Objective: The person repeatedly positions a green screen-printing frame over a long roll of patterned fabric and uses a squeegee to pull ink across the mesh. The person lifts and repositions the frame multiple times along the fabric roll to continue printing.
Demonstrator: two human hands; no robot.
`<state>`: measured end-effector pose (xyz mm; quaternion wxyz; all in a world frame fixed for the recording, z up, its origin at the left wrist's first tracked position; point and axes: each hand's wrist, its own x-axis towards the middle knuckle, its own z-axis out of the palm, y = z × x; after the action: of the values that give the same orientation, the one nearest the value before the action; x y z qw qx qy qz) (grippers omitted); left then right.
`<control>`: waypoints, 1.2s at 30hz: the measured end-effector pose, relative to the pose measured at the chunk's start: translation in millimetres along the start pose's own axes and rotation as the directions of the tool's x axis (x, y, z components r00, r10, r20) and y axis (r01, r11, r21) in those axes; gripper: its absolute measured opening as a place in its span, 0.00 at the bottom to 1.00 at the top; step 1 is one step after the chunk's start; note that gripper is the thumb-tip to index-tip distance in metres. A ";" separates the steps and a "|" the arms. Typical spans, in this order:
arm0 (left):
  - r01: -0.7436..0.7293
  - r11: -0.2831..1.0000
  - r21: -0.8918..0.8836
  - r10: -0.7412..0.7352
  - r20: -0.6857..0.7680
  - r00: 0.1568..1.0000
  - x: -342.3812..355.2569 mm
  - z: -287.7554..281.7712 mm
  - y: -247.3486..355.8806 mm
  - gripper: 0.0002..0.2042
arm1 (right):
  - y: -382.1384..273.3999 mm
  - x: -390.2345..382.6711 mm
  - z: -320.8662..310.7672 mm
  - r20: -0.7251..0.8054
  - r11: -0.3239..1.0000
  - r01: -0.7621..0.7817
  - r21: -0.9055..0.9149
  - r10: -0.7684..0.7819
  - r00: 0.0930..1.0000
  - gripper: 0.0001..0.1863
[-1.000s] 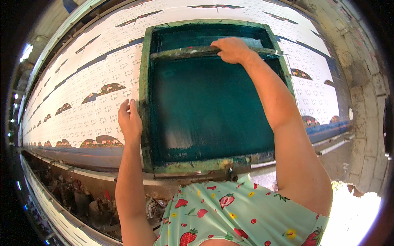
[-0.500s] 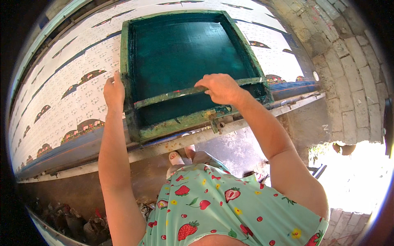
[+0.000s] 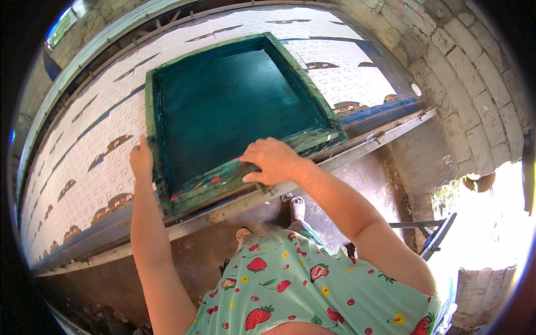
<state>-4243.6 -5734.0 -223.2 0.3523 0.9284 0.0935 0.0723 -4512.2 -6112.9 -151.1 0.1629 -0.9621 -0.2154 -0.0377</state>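
A square screen-printing frame (image 3: 149,111) with green-stained wooden sides lies on a long printing table. Dark green mesh (image 3: 223,100) fills it, wet-looking and shiny. Against the frame's near inner side rests a long squeegee (image 3: 216,177), its upper edge smeared with green and flecked with red. My right hand (image 3: 273,162) is closed over the middle of the squeegee, the fingertips partly hidden. My left hand (image 3: 142,159) grips the frame's left side near its front corner.
White fabric (image 3: 100,123) with small prints and dark floral arches covers the table. A pale metal rail (image 3: 385,137) runs along the table's near edge. Grey brickwork (image 3: 474,84) stands at the right. A dark folding stand (image 3: 438,237) is at my right, near bright light.
The squeegee has been drawn toward me to the frame's near side, with my right hand on it. My view has shifted and tilted. My left hand stays at the frame's left side.
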 end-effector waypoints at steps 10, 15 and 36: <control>0.057 0.938 0.341 -0.032 -0.080 0.996 13.7 -0.9 -1.8 0.41 | 127.0 -97.2 -68.0 -0.536 0.949 0.107 0.295 0.072 0.841 0.14; 0.064 0.902 0.426 -0.024 -0.097 0.995 3.3 -1.5 19.4 0.40 | 213.9 -133.6 -64.3 -0.509 0.860 -0.056 0.508 0.352 0.785 0.18; 0.245 0.906 -0.345 -0.227 0.092 0.969 2.1 10.9 -8.8 0.34 | 241.3 -126.8 -57.4 -0.062 -0.128 0.262 0.957 0.788 0.612 0.37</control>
<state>-4240.5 -5734.1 -237.0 0.5221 0.8330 0.1818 0.0217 -4524.0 -6388.9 -186.7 0.8622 -0.4488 0.1465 -0.1834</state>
